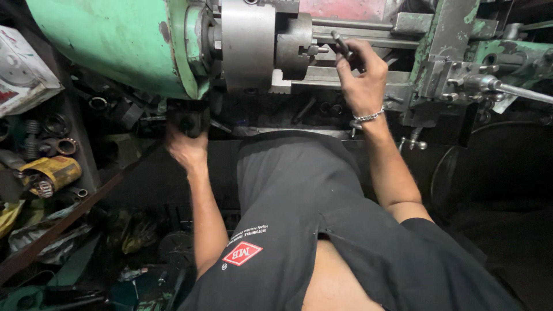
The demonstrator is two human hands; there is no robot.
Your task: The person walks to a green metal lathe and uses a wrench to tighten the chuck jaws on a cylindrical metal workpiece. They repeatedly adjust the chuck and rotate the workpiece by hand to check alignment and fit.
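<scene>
Dark steel rod [342,45] slanted in right hand [362,78] beside grey chuck [265,43]

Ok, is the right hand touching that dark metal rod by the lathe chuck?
Touching. The head view shows the right hand with its fingers wrapped around the dark metal rod, whose tip sticks out above them, just right of the lathe chuck.

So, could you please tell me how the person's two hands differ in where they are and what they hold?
The right hand is raised beside the grey lathe chuck; the left hand sits lower, under the green headstock. The right hand grips a slim dark metal tool; the left hand closes on a dark part that is hard to make out. Only the right wrist wears a chain bracelet. Both are bare.
</scene>
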